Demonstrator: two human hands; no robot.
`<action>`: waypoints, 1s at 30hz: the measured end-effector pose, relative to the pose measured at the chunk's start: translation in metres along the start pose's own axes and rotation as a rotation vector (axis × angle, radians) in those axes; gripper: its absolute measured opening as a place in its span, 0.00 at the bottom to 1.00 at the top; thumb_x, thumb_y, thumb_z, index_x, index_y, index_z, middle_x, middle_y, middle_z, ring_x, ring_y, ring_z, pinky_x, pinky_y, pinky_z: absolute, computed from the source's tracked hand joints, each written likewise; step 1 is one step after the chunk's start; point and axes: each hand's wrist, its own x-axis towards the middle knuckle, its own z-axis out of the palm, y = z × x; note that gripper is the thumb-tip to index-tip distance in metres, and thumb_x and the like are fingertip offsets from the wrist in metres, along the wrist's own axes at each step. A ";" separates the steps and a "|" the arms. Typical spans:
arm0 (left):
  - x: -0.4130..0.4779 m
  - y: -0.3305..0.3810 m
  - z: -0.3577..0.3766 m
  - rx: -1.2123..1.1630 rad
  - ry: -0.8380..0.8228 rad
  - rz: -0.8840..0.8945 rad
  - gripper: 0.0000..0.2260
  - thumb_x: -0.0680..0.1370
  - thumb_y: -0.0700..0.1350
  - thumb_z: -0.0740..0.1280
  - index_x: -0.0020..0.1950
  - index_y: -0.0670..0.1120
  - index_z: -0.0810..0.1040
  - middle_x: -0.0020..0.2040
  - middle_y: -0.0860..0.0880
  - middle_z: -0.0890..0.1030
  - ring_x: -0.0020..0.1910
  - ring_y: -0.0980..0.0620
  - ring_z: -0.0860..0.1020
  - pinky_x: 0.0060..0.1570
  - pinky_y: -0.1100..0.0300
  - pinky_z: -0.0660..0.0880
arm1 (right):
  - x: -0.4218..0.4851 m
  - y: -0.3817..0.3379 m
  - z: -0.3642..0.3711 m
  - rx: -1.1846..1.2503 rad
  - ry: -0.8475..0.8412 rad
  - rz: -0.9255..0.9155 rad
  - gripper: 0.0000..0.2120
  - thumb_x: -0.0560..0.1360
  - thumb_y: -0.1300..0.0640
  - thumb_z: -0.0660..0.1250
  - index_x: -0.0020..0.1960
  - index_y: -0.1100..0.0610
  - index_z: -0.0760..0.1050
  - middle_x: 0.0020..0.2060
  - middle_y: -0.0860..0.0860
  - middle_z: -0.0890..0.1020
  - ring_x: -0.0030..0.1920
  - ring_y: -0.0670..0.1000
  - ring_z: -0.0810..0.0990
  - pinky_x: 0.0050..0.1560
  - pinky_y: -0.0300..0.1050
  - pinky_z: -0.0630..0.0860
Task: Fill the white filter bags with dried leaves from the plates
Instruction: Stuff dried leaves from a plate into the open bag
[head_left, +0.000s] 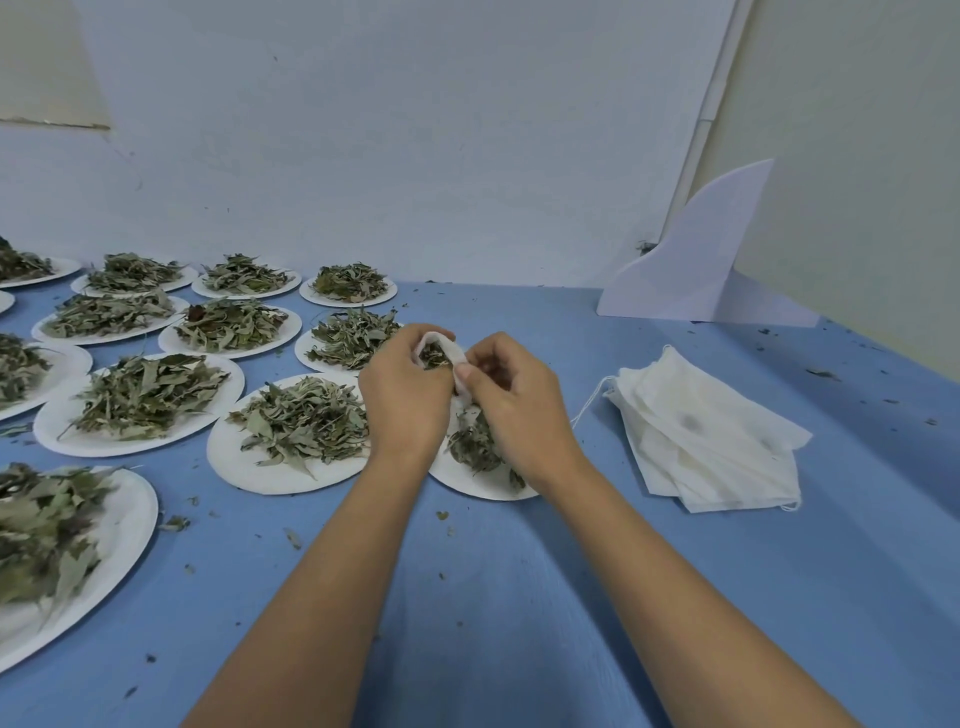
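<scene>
Two hands met at frame centre over blue surface (519, 597). Left hand (408, 387) curled round white filter bag (457, 358), its mouth showing dried leaves (434, 356). Right hand (511, 392) pinched bag's edge, fingers bent. Beneath them, plate (478, 480). Spare bags (711, 431) stacked centre-right.

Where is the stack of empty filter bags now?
In the head view, the stack of filter bags lies on the blue table, to the right of the right hand.
</scene>
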 end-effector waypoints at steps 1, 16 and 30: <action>-0.001 0.001 0.001 0.007 0.016 0.006 0.14 0.68 0.31 0.66 0.42 0.51 0.79 0.36 0.58 0.78 0.33 0.64 0.74 0.31 0.73 0.69 | 0.000 -0.001 0.001 0.001 -0.007 -0.011 0.07 0.76 0.61 0.66 0.40 0.53 0.73 0.34 0.47 0.78 0.36 0.44 0.75 0.41 0.37 0.72; 0.001 0.000 0.002 -0.288 -0.229 -0.146 0.13 0.76 0.39 0.67 0.59 0.50 0.79 0.49 0.54 0.82 0.43 0.61 0.80 0.50 0.63 0.77 | 0.009 0.008 -0.008 -0.032 0.233 0.072 0.04 0.78 0.59 0.64 0.45 0.54 0.74 0.39 0.45 0.79 0.40 0.43 0.76 0.40 0.29 0.70; 0.002 -0.001 -0.001 -0.267 -0.100 -0.121 0.08 0.74 0.39 0.70 0.47 0.53 0.81 0.46 0.53 0.82 0.42 0.60 0.79 0.45 0.66 0.76 | 0.007 0.003 -0.005 0.035 0.210 0.121 0.01 0.78 0.58 0.64 0.48 0.55 0.75 0.43 0.46 0.80 0.43 0.44 0.77 0.43 0.34 0.72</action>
